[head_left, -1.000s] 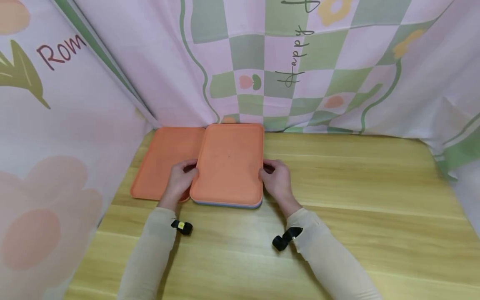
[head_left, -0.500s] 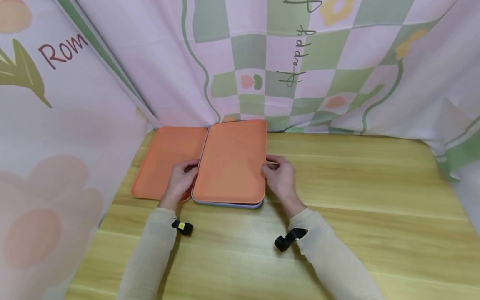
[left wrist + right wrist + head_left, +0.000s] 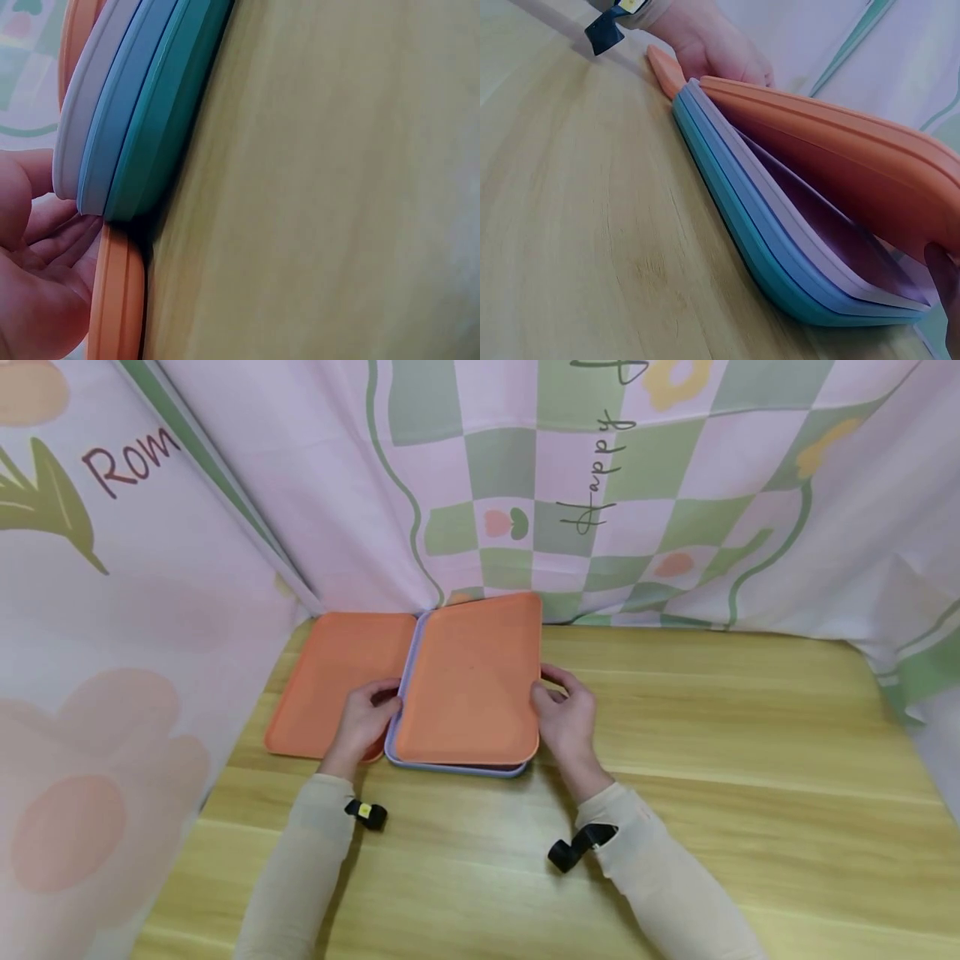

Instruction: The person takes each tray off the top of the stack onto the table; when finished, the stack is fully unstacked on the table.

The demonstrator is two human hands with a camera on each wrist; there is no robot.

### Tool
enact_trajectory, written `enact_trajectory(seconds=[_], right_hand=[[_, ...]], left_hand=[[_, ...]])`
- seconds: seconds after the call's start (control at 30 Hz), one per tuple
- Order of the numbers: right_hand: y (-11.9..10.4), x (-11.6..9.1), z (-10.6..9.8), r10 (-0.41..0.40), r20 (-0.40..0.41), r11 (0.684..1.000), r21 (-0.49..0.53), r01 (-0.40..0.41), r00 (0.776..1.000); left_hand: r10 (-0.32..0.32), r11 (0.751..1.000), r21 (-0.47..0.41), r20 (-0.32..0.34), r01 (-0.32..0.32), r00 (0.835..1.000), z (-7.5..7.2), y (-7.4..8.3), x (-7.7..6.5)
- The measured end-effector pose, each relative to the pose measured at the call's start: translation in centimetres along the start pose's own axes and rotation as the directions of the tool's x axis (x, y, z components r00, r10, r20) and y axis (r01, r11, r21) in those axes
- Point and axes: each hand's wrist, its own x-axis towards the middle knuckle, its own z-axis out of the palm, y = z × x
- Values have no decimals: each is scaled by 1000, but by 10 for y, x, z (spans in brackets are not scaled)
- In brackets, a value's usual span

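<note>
My right hand (image 3: 567, 720) pinches the right edge of an orange tray (image 3: 472, 685), which tilts up on that side above the stack under it. In the right wrist view, a wedge-shaped gap shows between this tray and the lavender tray (image 3: 769, 196). Below the lavender one lie a blue tray (image 3: 124, 124) and a green tray (image 3: 159, 142), nested together. My left hand (image 3: 363, 720) grips the left side of the stack, thumb at the lavender rim. Its fingers reach around low at the side, partly hidden.
A second orange tray (image 3: 337, 668) lies flat on the wooden table (image 3: 750, 760), directly left of the stack and partly under my left hand. A patterned curtain (image 3: 495, 468) hangs along the back edge, and another printed cloth (image 3: 150, 627) borders the left side.
The top orange tray has lifted at its right side and shifted slightly right, uncovering the lavender rim on the left. My right hand has moved up and right with it; my left hand stays put.
</note>
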Motion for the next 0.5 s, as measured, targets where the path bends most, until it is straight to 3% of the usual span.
enact_trajectory(seconds=[0.5], right_hand=[[2,-1,-20,40,-48,996,83,-36,998]], left_hand=[[-18,999,31,12,18,1000,0,1,0]])
